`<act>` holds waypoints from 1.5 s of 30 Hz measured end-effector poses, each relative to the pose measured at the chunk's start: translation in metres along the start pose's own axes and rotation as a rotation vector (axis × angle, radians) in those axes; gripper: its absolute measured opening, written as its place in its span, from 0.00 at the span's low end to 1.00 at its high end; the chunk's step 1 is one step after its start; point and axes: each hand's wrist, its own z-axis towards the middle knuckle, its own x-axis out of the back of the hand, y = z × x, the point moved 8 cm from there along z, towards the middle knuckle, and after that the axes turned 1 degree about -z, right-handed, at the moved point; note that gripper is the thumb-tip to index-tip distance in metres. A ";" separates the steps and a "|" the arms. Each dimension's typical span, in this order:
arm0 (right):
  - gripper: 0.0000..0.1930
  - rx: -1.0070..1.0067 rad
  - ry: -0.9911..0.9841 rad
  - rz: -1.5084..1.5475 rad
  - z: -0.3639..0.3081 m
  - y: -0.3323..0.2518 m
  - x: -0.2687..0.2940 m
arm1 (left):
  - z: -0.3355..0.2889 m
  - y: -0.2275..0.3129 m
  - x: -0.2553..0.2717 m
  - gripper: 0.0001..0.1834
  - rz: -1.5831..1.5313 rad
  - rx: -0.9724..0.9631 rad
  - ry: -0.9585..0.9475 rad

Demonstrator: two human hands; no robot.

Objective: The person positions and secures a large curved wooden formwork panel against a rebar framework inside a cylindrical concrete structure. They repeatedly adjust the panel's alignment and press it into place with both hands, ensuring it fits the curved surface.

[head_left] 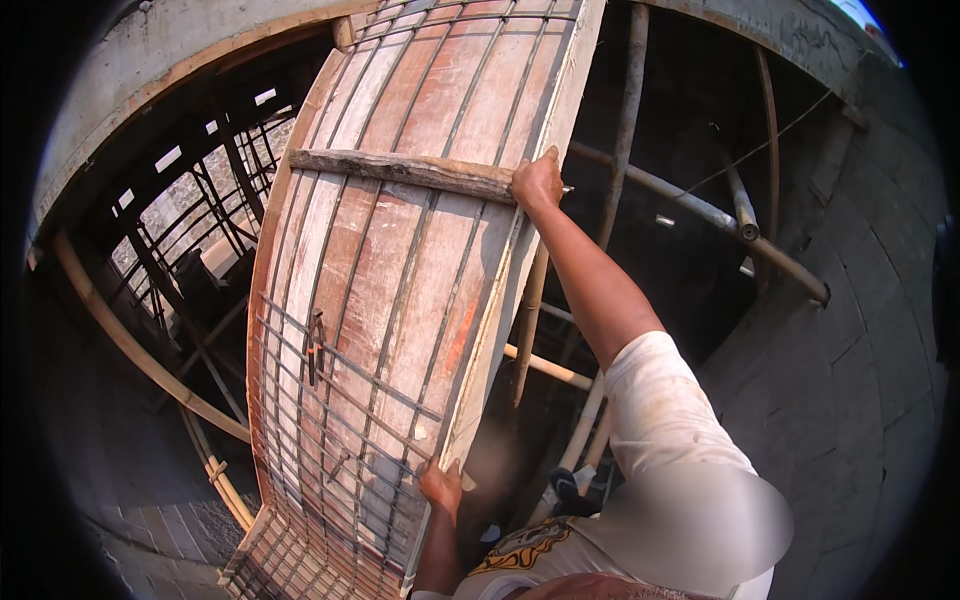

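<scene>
A long sloping plank formwork (395, 260) fills the middle, with steel bars running along it. Across its upper part lies a rough, weathered wooden batten (400, 172). My right hand (538, 182) is closed around the batten's right end, at the formwork's edge; a small metal tip shows just past it. Lower down, my left hand (440, 486) is closed over the top edge of the right side board (485, 375), beside the crossing bars. A dark hand tool with some orange (316, 350) hangs on the steel bar grid (345, 430); its exact kind is unclear.
Bamboo and wooden poles (625, 120) stand below and right of the formwork, over a dark drop. A curved concrete edge (170, 75) runs along the top left, and a block wall (860, 340) rises at right. More bamboo poles (140, 345) lean at left.
</scene>
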 end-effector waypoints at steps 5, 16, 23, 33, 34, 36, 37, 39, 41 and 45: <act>0.35 -0.010 -0.016 -0.011 -0.001 0.000 0.000 | 0.000 -0.004 -0.003 0.23 -0.008 -0.008 -0.007; 0.35 0.013 0.022 -0.004 0.002 0.003 -0.001 | -0.001 0.001 -0.003 0.23 0.002 -0.008 0.003; 0.33 0.044 0.034 0.013 0.001 -0.007 0.015 | -0.009 0.016 0.000 0.18 -0.061 -0.036 0.087; 0.22 0.228 -0.038 0.231 0.021 -0.023 0.077 | -0.040 0.085 0.020 0.25 0.054 -0.116 0.029; 0.22 0.255 -0.057 0.278 0.009 -0.037 0.089 | -0.043 0.083 0.020 0.27 0.047 -0.108 -0.036; 0.22 0.274 -0.111 0.319 0.012 -0.051 0.101 | -0.049 0.088 0.024 0.30 0.026 -0.096 -0.180; 0.23 0.287 -0.155 0.327 0.009 -0.061 0.110 | -0.050 0.094 0.034 0.31 0.043 -0.062 -0.226; 0.27 0.353 -0.210 0.440 0.012 -0.074 0.125 | -0.048 0.116 0.059 0.34 0.071 0.001 -0.326; 0.33 0.361 -0.343 0.676 -0.002 -0.084 0.129 | -0.044 0.128 0.086 0.34 0.111 -0.006 -0.277; 0.42 0.384 -0.473 0.771 -0.042 -0.071 0.113 | -0.028 0.165 0.156 0.41 0.120 -0.126 -0.041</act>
